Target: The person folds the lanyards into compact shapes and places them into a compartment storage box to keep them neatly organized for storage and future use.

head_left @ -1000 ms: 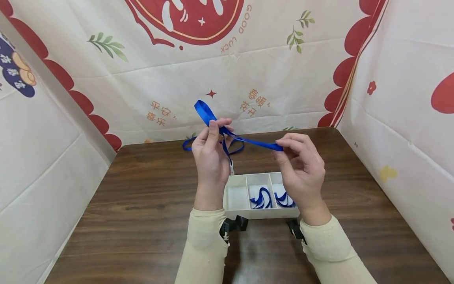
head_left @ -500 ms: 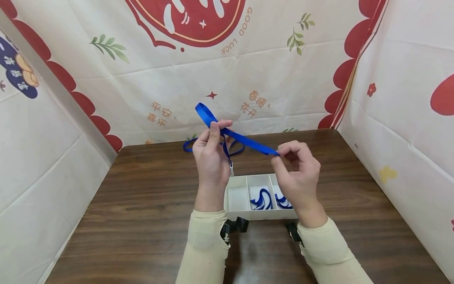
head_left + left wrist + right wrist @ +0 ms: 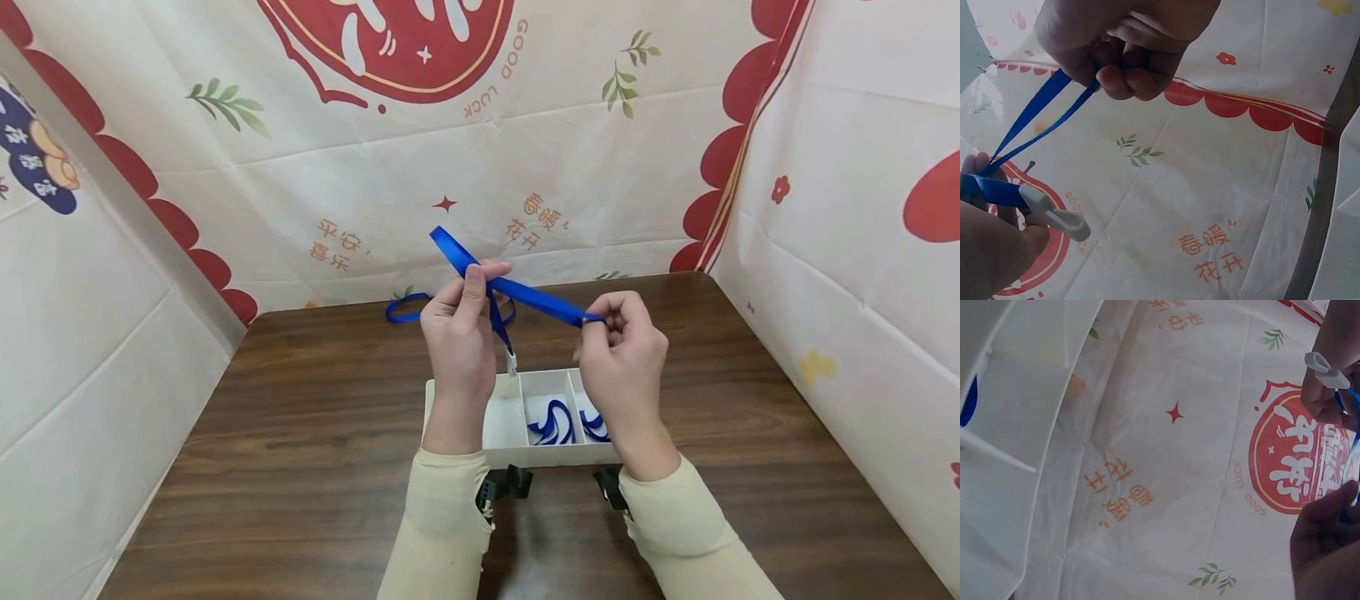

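Note:
A blue lanyard [image 3: 540, 301] is stretched between both hands above the table. My left hand [image 3: 461, 333] pinches it between thumb and fingers, and a folded loop sticks up past the thumb. A white plastic clip [image 3: 1060, 215] hangs from the strap beside the left hand; the right wrist view shows the same clip [image 3: 1327, 370]. To the right, my right hand [image 3: 626, 350] pinches the strap's far end with curled fingers. In the left wrist view two strands run up to the right hand [image 3: 1129, 37]. Part of the strap is hidden behind the left hand.
Under the hands stands a white divided box [image 3: 555, 455]. Coiled blue lanyards [image 3: 555, 423] lie in its middle and right compartments. Another blue strap loop [image 3: 405, 309] lies at the back of the brown table [image 3: 315, 400], partly behind the left hand. Printed cloth walls [image 3: 375, 183] surround the table.
The left hand has shifted slightly right with the lanyard and its clip. The right hand has moved a little left, its fingers more curled, and the strap between the hands is flatter.

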Demonstrator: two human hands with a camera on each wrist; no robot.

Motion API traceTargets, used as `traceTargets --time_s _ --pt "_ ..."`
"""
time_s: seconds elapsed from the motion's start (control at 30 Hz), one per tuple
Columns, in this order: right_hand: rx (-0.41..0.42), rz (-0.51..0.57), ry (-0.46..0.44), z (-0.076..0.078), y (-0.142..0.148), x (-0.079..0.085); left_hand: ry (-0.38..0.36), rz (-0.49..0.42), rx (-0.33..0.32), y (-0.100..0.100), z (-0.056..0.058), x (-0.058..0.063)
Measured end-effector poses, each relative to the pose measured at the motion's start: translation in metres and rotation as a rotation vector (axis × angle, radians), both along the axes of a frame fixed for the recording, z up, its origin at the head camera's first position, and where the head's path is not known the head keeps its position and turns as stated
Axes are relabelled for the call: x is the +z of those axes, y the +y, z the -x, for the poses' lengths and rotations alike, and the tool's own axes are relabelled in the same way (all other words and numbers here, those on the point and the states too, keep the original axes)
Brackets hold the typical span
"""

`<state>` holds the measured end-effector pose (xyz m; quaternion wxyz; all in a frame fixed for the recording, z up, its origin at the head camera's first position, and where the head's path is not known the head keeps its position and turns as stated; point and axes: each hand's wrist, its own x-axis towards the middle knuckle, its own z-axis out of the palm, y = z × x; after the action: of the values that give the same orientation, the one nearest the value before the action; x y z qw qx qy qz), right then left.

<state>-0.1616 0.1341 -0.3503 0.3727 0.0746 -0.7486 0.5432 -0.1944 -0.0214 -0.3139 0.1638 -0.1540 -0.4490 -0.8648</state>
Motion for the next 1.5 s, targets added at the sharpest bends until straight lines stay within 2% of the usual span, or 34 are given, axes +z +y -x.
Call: traceTargets --time_s 0.2,0.37,0.53,0.6,0.77,0.93,1.03,1.13,1.23,1.4,1.5 --pt "0.375 -0.099 0.052 0.001 0.013 -0.005 -0.004 -0.022 0.059 -0.008 0.003 0.004" --pt "0.581 -0.155 0.085 0.003 0.021 -0.005 -0.016 -0.001 0.061 -0.01 0.004 0.007" --pt "0.815 -0.099 0.108 0.003 0.025 -0.003 0.0 0.021 0.04 -0.008 0.003 0.007" --pt "0.892 -0.075 0.122 0.004 0.026 -0.002 0.01 0.015 0.03 -0.007 0.003 0.008" --pt "0.983 -0.053 0.17 0.006 0.027 -0.003 0.022 0.008 0.005 -0.006 0.003 0.007" --pt "1.05 -0.038 0.206 0.007 0.027 -0.003 0.026 0.018 0.012 -0.006 0.003 0.008" --pt "1.048 -0.038 0.204 0.006 0.027 -0.002 0.035 0.016 0.022 -0.006 0.003 0.009" --pt "0.989 -0.035 0.185 0.005 0.027 -0.002 0.047 0.017 0.018 -0.008 0.003 0.011" --pt "0.895 -0.043 0.123 0.004 0.029 -0.002 0.052 0.016 0.012 -0.009 0.003 0.012" --pt "0.728 -0.124 -0.004 0.003 0.03 -0.003 0.05 0.0 0.03 -0.014 0.004 0.015" --pt "0.675 -0.159 -0.015 0.004 0.03 -0.003 0.042 -0.001 0.049 -0.016 0.005 0.015"
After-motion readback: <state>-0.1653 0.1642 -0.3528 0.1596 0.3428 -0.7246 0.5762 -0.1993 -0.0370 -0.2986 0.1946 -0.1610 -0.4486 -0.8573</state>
